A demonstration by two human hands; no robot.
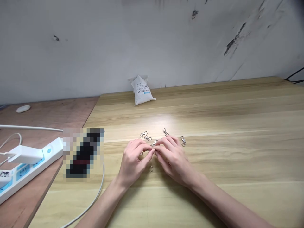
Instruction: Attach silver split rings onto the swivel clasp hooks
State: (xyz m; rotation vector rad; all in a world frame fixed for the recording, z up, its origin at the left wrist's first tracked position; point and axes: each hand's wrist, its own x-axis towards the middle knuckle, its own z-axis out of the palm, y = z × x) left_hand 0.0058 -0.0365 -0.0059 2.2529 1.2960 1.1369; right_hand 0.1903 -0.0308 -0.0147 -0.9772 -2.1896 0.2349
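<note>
My left hand (135, 160) and my right hand (173, 157) meet at the fingertips, thumbs and fingers pinched together. A small silver lobster clasp (155, 143) sticks up from between them; its lower end is hidden by my fingers. Just below the fingertips lies a loose split ring (151, 169). Another ring (141, 153) shows partly beside my left fingers. Beyond my left hand are two clasps with rings, a nearer one (148, 138) and a farther one (143, 134). More clasps rest past my right fingers (165, 131) and to the right of that hand (183, 141).
A white labelled pouch (142, 90) sits near the wall at the table's (225, 126) back. On the left are a power strip (51, 151) with a plugged-in white charger (26, 154), a blurred-out dark object (83, 155), a white cable (101, 186) and a small white case (23, 109).
</note>
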